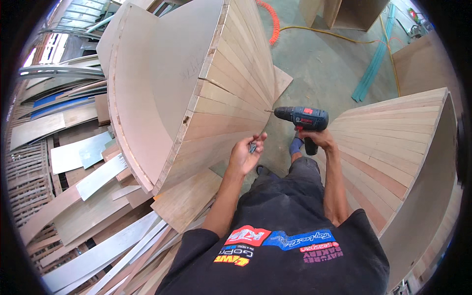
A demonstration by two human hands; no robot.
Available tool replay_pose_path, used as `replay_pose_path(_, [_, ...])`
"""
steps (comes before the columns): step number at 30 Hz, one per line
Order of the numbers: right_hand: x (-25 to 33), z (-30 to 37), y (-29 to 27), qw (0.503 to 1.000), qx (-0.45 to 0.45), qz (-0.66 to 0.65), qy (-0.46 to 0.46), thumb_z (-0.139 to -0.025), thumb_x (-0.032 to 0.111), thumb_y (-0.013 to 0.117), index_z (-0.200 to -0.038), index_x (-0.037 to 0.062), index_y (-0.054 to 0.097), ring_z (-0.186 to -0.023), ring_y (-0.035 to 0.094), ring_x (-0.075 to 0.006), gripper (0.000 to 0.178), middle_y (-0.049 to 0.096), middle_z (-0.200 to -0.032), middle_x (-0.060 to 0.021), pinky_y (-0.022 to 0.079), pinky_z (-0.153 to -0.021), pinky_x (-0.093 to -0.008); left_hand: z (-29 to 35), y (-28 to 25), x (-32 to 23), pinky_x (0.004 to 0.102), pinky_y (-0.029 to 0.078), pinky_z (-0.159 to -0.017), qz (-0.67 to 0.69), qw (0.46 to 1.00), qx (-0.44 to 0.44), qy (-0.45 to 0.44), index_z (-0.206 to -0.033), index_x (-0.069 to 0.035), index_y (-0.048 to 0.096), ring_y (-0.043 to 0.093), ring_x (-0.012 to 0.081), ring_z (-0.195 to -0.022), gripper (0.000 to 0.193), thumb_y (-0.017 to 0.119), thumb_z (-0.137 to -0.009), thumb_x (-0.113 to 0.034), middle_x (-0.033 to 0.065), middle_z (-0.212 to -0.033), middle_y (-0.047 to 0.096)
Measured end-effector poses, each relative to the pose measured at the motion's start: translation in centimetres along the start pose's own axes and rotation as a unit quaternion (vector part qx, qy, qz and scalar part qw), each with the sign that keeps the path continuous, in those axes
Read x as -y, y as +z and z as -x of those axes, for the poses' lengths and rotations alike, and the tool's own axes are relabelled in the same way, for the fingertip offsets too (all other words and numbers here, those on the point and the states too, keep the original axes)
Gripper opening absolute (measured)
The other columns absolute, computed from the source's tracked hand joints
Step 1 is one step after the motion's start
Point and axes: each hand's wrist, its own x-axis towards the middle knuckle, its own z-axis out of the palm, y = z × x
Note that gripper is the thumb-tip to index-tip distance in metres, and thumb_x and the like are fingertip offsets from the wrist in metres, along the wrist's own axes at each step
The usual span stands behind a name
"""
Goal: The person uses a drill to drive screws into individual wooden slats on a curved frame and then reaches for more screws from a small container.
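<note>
My right hand [318,139] is wrapped round the grip of a dark blue cordless drill [306,118]. The drill lies level, its bit pointing left toward a curved wooden panel [231,98] clad in narrow strips. A small gap shows between the bit's tip and the strips. My left hand [247,151] is palm up below the drill, fingers curled round a few small grey metal screws [252,147]; their exact kind is hard to make out. That hand is beside the panel's lower right side.
To my right stands a second strip-clad curved panel [388,152]. Loose boards and offcuts [98,231] are piled at the left. An orange coiled hose [273,19], a yellow hose [324,32] and green strips [374,61] lie on the floor; a wooden box [356,14] stands behind.
</note>
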Motion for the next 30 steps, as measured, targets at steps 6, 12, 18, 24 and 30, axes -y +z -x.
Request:
replay_pose_path(6, [3.1,-1.3,-1.9,0.997,0.057,0.044,0.005,-0.065,0.0,0.073,-0.094,0.0059,0.07,-0.08,0.064,-0.0116,0.03,0.07,-0.087,-0.0028,0.053,-0.073,-0.029,-7.0,-1.9,-1.1,0.0203,0.035,-0.053,-0.068,0.992,0.09,0.053,-0.102,-0.003,0.053,0.042,0.0065,-0.062,0.022,0.047,-0.1,-0.023,0.0013,-0.084,0.054])
replay_pose_path(12, [5.1,-2.5,-3.0,0.994,0.091,0.042,0.037,-0.066,-0.001,0.072,-0.094,0.0062,0.07,-0.079,0.064,-0.0122,0.029,0.07,-0.083,-0.0026,0.053,-0.074,-0.0289,-8.2,-1.0,-0.8,0.0188,0.031,-0.047,-0.239,0.968,0.023,0.074,-0.107,-0.005,0.054,0.037,0.0031,-0.056,0.03,0.049,-0.1,-0.033,-0.0043,-0.073,0.049])
replay_pose_path(18, [4.8,-4.9,-4.0,0.987,0.142,0.045,0.066,-0.067,-0.001,0.071,-0.093,0.0037,0.07,-0.072,0.063,-0.013,0.027,0.069,-0.083,-0.005,0.053,-0.069,-0.029,-7.1,0.8,-0.4,0.018,0.03,-0.047,-0.248,0.955,0.04,0.157,-0.11,-0.004,0.054,0.037,0.0027,-0.056,0.031,0.052,-0.099,-0.033,-0.005,-0.07,0.047])
replay_pose_path(24, [5.4,-4.6,-3.7,0.987,0.146,0.017,0.066,-0.068,0.0,0.069,-0.09,0.0015,0.07,-0.069,0.063,-0.0136,0.022,0.069,-0.081,-0.0058,0.053,-0.065,-0.0293,-7.6,0.6,0.2,0.018,0.029,-0.047,-0.214,0.96,0.032,0.178,-0.101,-0.007,0.057,0.037,0.0028,-0.054,0.022,0.059,-0.095,-0.028,-0.0046,-0.068,0.05])
replay_pose_path(30, [5.5,-4.1,-2.9,0.986,0.151,0.004,0.069,-0.067,0.001,0.069,-0.088,0.0018,0.07,-0.067,0.062,-0.0139,0.021,0.068,-0.078,-0.0055,0.052,-0.063,-0.0293,-6.8,0.8,-0.8,0.0184,0.027,-0.044,-0.252,0.952,0.001,0.176,-0.088,-0.007,0.06,0.037,0.0021,-0.051,0.026,0.064,-0.092,-0.032,-0.0061,-0.064,0.05])
